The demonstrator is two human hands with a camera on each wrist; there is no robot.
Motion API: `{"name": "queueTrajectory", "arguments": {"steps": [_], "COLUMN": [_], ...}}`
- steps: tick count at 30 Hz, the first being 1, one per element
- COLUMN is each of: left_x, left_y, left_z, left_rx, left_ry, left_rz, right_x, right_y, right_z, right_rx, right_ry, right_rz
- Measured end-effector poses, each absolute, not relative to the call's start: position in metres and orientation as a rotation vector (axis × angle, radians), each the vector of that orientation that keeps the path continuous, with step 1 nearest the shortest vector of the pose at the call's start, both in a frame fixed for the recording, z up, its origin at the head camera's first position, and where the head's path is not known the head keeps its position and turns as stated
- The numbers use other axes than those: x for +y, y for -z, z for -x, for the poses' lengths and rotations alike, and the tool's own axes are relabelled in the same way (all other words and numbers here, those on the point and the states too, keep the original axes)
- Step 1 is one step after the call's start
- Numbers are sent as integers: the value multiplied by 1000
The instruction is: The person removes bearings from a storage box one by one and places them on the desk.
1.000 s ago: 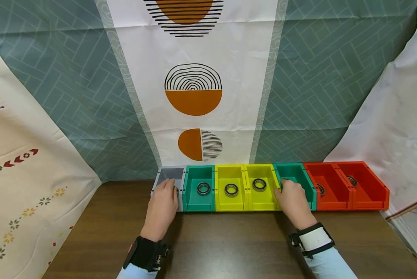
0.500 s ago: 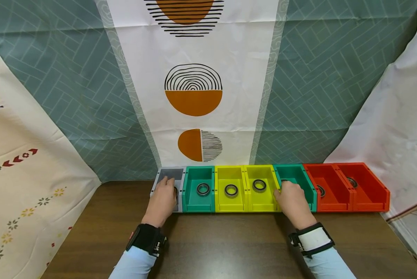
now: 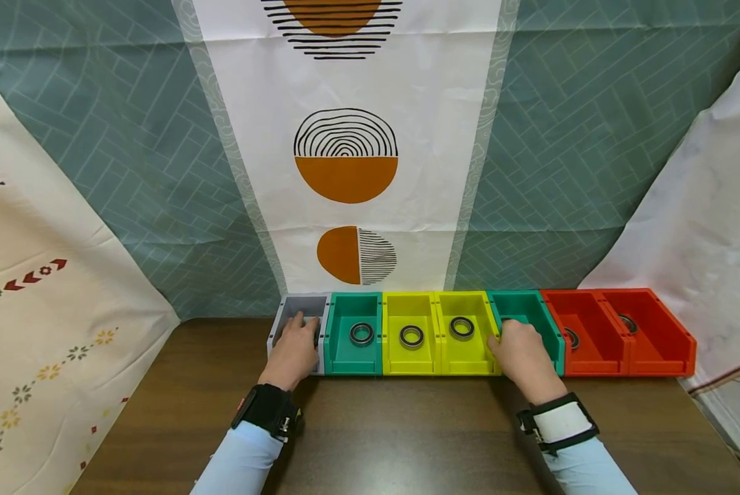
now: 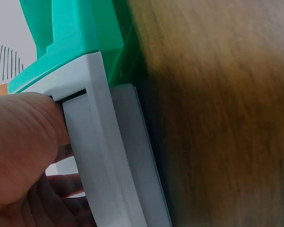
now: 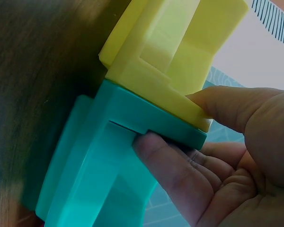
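My left hand (image 3: 291, 349) reaches over the front of the grey bin (image 3: 308, 302) at the left end of a row, fingers spread inside it. A dark ring edge (image 3: 316, 335) shows beside its thumb, mostly hidden. The left wrist view has the thumb (image 4: 38, 113) at the bin's side wall. My right hand (image 3: 521, 354) pinches the adjoining walls of a yellow bin (image 5: 165, 52) and a green bin (image 5: 99, 170), thumb on the yellow side. Ball bearings lie in the left green bin (image 3: 353, 357) and both yellow bins, one bearing (image 3: 411, 337) near the middle.
Two red bins (image 3: 655, 357) end the row on the right, each with a bearing, one bearing (image 3: 628, 323) against a wall. The row stands on a brown wooden table (image 3: 407, 433). Behind hangs a patterned cloth (image 3: 419, 172), with pale cloths at both sides.
My left hand's fingers have spread apart inside the grey bin, the hand shifting slightly right. The right hand keeps its grip on the bin walls. The head view has shifted slightly.
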State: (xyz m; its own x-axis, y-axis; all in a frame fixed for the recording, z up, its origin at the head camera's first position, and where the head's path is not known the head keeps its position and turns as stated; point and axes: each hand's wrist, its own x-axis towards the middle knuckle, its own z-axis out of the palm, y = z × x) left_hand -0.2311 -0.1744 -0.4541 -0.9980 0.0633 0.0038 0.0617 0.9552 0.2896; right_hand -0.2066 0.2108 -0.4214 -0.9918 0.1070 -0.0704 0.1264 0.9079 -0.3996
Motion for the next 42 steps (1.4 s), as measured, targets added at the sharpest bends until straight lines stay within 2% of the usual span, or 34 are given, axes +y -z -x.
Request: {"name": "queueTrajectory", "arguments": {"steps": [17, 30, 42], "left_x": [-174, -173, -173], "left_y": [454, 455, 454], "left_z": [236, 238, 233], "left_rx": [3026, 3100, 3109], "left_ry": [-534, -283, -433], "left_rz": [-52, -214, -143], "right_x": [213, 214, 213], "right_y": [419, 421, 420], "right_z": [206, 205, 206], "right_rx": [3036, 3016, 3026], "right_ry": [681, 698, 660], "right_rz": [-165, -190, -209]}}
